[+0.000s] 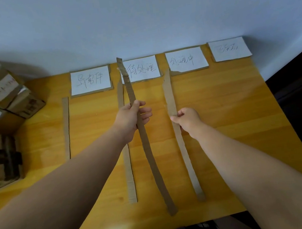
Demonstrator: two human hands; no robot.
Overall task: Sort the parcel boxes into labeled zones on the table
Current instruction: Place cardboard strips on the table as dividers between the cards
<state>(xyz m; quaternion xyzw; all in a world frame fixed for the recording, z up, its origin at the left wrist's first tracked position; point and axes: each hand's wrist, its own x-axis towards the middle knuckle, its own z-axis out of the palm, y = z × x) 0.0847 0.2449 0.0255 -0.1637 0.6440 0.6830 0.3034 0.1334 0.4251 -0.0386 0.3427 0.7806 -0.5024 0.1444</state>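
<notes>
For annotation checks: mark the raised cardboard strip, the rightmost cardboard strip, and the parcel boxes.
raised strip (153, 161): head view, lower half.
rightmost strip (169, 97): head view, upper part.
parcel boxes (3, 87): head view, top box's side label.

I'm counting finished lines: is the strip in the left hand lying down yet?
Not yet: lifted. The left hand grips the cardboard strip, which bows and slants across a label.

Just one view here, worn on the head, looking forward and steeply down onto the table (231, 108) from pretty close. The wall (133, 11) fills the top of the frame, and the table's near edge runs along the bottom.
</notes>
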